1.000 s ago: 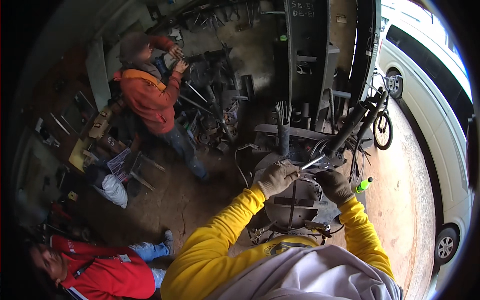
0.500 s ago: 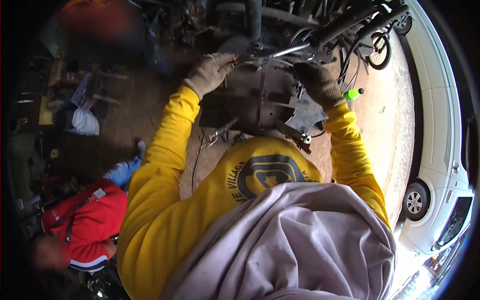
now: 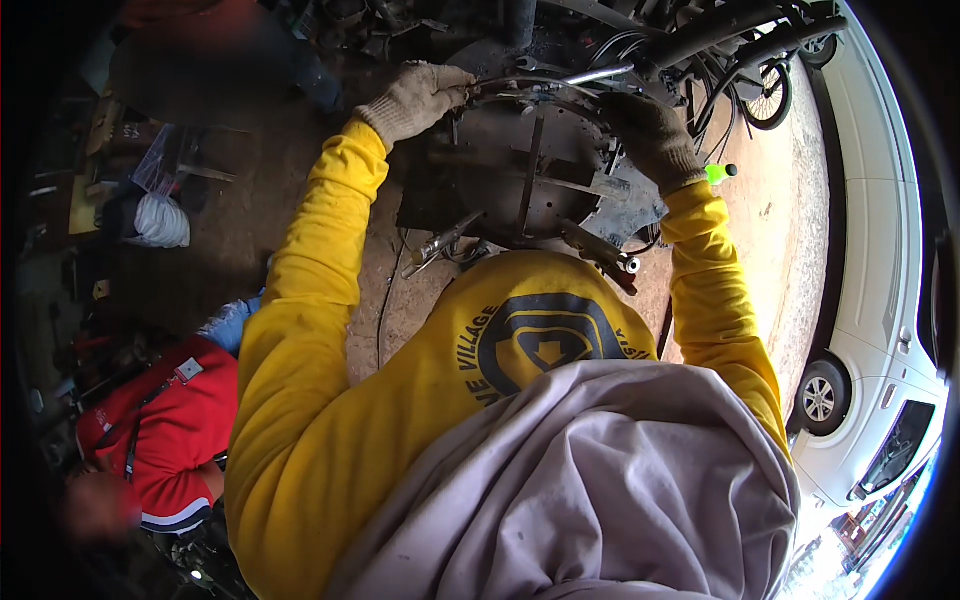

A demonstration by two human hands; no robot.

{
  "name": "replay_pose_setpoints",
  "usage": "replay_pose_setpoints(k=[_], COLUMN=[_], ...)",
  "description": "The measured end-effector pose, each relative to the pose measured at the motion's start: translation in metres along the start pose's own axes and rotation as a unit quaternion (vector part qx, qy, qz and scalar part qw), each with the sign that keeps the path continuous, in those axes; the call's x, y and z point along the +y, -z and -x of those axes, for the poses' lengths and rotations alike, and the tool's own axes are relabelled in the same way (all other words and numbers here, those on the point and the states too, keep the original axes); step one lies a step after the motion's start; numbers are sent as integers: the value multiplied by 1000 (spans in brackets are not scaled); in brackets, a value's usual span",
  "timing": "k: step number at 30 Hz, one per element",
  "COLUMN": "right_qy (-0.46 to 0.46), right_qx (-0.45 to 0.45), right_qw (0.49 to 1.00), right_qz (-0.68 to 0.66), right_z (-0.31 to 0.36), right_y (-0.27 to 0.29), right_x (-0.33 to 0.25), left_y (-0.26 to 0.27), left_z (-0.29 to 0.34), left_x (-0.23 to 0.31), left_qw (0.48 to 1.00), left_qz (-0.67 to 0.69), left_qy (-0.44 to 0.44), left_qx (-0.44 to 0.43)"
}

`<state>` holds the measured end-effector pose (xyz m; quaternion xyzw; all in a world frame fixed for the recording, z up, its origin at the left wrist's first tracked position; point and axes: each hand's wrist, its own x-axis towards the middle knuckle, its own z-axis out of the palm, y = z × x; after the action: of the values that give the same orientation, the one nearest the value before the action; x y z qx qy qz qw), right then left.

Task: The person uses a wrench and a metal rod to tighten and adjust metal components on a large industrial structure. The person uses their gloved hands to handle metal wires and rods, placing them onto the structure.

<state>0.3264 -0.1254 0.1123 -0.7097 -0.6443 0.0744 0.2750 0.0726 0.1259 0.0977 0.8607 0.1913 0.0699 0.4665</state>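
My left hand [image 3: 415,100], in a knitted work glove, pinches the left end of a thin, curved, cable-like strip [image 3: 540,82]. The strip bows across to my right hand [image 3: 655,145], also gloved, whose fingers curl in shadow around its other end. Below both hands lies a dark metal frame [image 3: 530,190] with a flat plate and cross bars. Just beyond the strip, a shiny silver rod [image 3: 600,74] slants up to the right. Two short metal tubes stick out of the frame toward me, the right one [image 3: 600,250] having a bright end.
Thick dark tubes [image 3: 715,38] and loose black cables [image 3: 703,95] crowd the far right. A bright green bottle [image 3: 720,174] stands past my right wrist. A white vehicle [image 3: 870,250] is parked at right. A person in a red shirt [image 3: 180,425] is low at left, near a white bag [image 3: 160,220].
Both hands sit slightly higher in the picture and farther apart, with the strip still between them. The view has shifted a little, and the person in red appears slightly farther left.
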Motion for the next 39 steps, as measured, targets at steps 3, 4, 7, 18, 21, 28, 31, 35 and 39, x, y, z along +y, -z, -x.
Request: replay_pose_setpoints(k=[3, 4, 7, 18, 21, 28, 31, 35, 39], right_qy=[-76, -79, -72, 59, 99, 73, 113, 73, 113], right_qx=[8, 8, -5, -15, -47, -21, 11, 14, -24], right_qw=[994, 994, 995, 998, 988, 995, 984, 992, 985], right_qz=[-77, -77, -75, 4, 112, 57, 136, 105, 127], right_z=[-2, -2, -2, -9, -8, -9, -9, -9, -19], right_y=[0, 0, -2, 0, -1, -1, 3, -3, 7], right_x=[-5, -5, -1, -11, 0, 3, -5, 4, 4], left_y=[1, 0, 3, 5, 6, 10, -3, -6, -4], left_z=[-2, -3, -4, 5, 1, 5, 9, 1, -4], left_x=[-3, -4, -5, 1, 10, 28, 35, 31, 19], left_qw=[999, 999, 999, 993, 988, 964, 963, 949, 940], left_qz=[-15, -9, -16, -116, -153, -261, -259, -298, -316], left_qy=[27, 26, 23, 8, 2, -42, -72, -103, -129], left_qx=[-27, -24, -43, -22, -32, -37, 15, 9, 10])
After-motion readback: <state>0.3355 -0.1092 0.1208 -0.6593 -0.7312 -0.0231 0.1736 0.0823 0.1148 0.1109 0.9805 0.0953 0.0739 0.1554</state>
